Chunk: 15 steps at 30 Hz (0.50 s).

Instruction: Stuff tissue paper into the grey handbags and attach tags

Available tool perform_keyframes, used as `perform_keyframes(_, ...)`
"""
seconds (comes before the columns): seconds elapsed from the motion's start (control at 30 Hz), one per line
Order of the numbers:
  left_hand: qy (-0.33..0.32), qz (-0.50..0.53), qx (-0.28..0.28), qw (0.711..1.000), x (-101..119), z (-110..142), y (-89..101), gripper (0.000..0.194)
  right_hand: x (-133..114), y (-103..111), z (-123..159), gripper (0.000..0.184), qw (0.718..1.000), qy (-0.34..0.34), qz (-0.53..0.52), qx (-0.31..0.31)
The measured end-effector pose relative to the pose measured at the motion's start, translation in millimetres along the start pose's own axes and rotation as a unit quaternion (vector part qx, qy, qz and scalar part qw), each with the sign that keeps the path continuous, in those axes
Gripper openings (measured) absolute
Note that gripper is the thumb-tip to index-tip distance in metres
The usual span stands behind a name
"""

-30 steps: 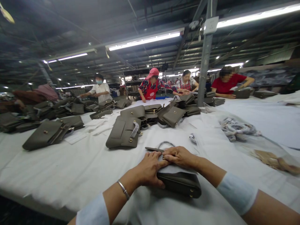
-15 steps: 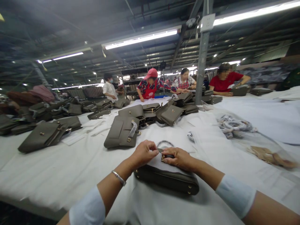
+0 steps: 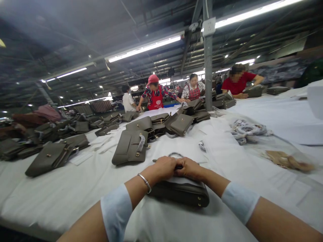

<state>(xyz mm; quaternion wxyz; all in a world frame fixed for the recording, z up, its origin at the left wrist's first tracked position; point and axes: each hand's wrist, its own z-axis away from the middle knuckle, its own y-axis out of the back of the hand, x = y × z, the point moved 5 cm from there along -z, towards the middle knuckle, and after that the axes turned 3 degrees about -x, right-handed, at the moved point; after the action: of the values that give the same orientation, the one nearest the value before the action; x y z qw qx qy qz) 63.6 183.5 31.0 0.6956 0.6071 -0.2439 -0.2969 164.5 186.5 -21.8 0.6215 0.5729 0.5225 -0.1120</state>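
An olive-grey handbag [image 3: 180,194] lies on the white-covered table in front of me, its base with gold studs facing me. A pale sheet covers part of its upper side. My right hand [image 3: 189,169] is closed on a dark strap part at the bag's top. Right against it, my left hand [image 3: 165,168] has its fingers curled over the same spot. What its fingertips grip is hidden behind the hand. The bag's wrapped handle [image 3: 176,155] arches just beyond both hands.
Beyond lies an olive bag with a wrapped handle [image 3: 130,148], with several more bags piled behind it. Another bag [image 3: 47,158] rests at left. Wrapped straps [image 3: 248,129] and a plastic bag of brown pieces [image 3: 287,159] lie at right. A post [image 3: 208,74] stands behind; co-workers work across the table.
My left hand has moved right, from beside the strap to against my right hand, and its fingers have curled over. The camera view has shifted slightly. A co-worker in white has turned away.
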Motion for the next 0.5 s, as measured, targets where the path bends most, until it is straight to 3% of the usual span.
perform_keyframes(0.17, -0.069, 0.009, 0.009, 0.998, -7, 5, -7.7, 0.023, 2, 1, 1, 0.027, 1.0, 0.004, -0.027, 0.001)
perform_keyframes(0.3, -0.094, 0.084, 0.029, 0.992, -19, 5, -11.9, 0.016, -2, 2, 3, 0.028, 1.0, 0.003, -0.02, 0.005)
perform_keyframes(0.37, -0.067, 0.143, 0.06, 0.986, -32, 6, -13.9, 0.015, -6, 3, 5, 0.028, 1.0, 0.012, -0.007, -0.001)
perform_keyframes(0.43, 0.002, 0.208, 0.111, 0.972, -53, 11, -18.6, 0.02, -7, 8, 9, 0.031, 1.0, 0.016, 0.017, 0.006)
perform_keyframes(0.5, 0.098, 0.266, 0.157, 0.946, -80, 19, -28.5, 0.029, 0, 21, 15, 0.035, 0.997, -0.02, 0.032, 0.073)
